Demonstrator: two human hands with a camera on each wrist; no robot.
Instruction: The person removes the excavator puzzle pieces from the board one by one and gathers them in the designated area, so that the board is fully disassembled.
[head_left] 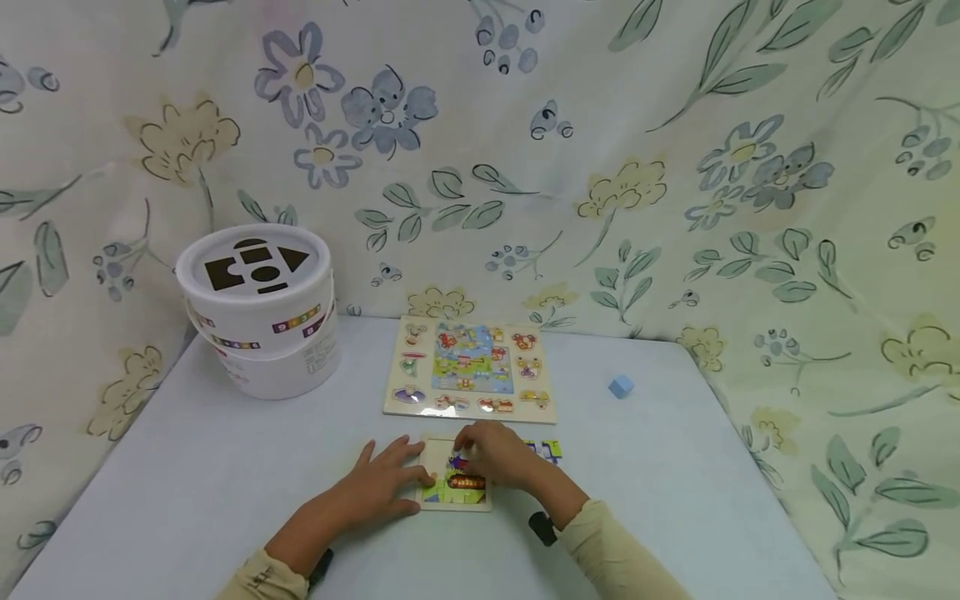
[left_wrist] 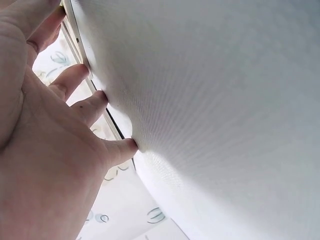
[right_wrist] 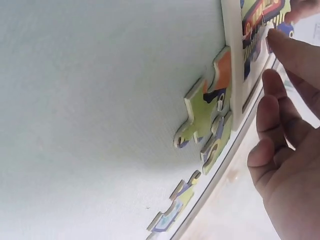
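A small wooden jigsaw tray (head_left: 455,508) lies near the middle of the table, partly filled with pieces showing a brown caterpillar-like shape on green. My left hand (head_left: 375,487), fingers spread, rests along the tray's left side with fingertips at its edge. In the left wrist view those fingers (left_wrist: 90,107) are extended against the tabletop. Over the tray's upper right part, my right hand (head_left: 498,457) pinches a purple and red puzzle piece (head_left: 458,462) between thumb and fingers. Several loose puzzle pieces (right_wrist: 204,112) lie just outside the tray's right rim, partly hidden by the right hand in the head view.
Behind the tray lies a larger wooden puzzle board (head_left: 397,392) with vehicle pictures. A white lidded bucket (head_left: 281,375) with shape cutouts stands at back left. A small blue block (head_left: 621,386) sits to the right. Floral fabric (head_left: 480,150) hangs behind the table.
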